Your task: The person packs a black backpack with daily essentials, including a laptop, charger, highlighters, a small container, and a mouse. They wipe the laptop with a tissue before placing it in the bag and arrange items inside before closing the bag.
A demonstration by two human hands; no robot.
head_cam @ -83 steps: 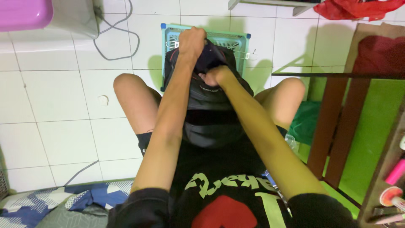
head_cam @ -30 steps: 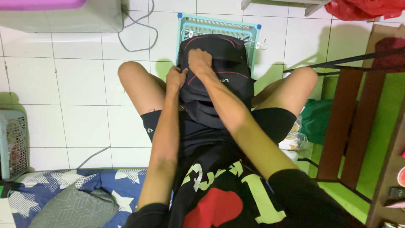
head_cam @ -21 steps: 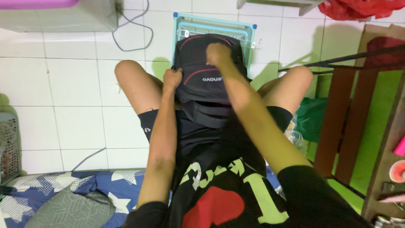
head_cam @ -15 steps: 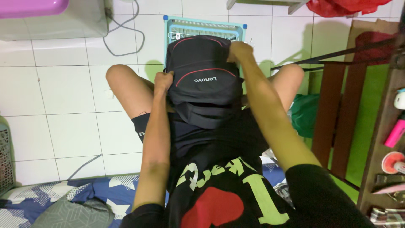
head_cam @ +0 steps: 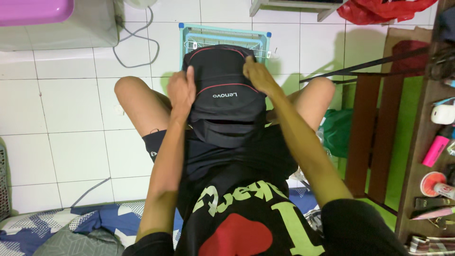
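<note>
A black backpack (head_cam: 222,102) with thin red piping stands on my lap between my bare knees, front face up. My left hand (head_cam: 181,89) lies flat against its left side, fingers together and pointing away from me. My right hand (head_cam: 256,76) rests on its upper right edge, fingers pressed on the fabric near the red seam. Neither hand is closed around a strap or zip that I can see. A lower front pocket of the backpack hangs toward my black shirt.
A light blue plastic basket (head_cam: 222,37) lies on the white tile floor behind the backpack. A grey cable (head_cam: 137,42) loops at upper left beside a pink tub (head_cam: 33,10). A brown wooden chair (head_cam: 379,137) and a shelf with pens (head_cam: 436,156) stand right. Blue star-print bedding (head_cam: 71,227) lies lower left.
My right hand moved from the backpack's centre to its upper right edge. My left hand opened flat and slid up the left side. The backpack turned front face up.
</note>
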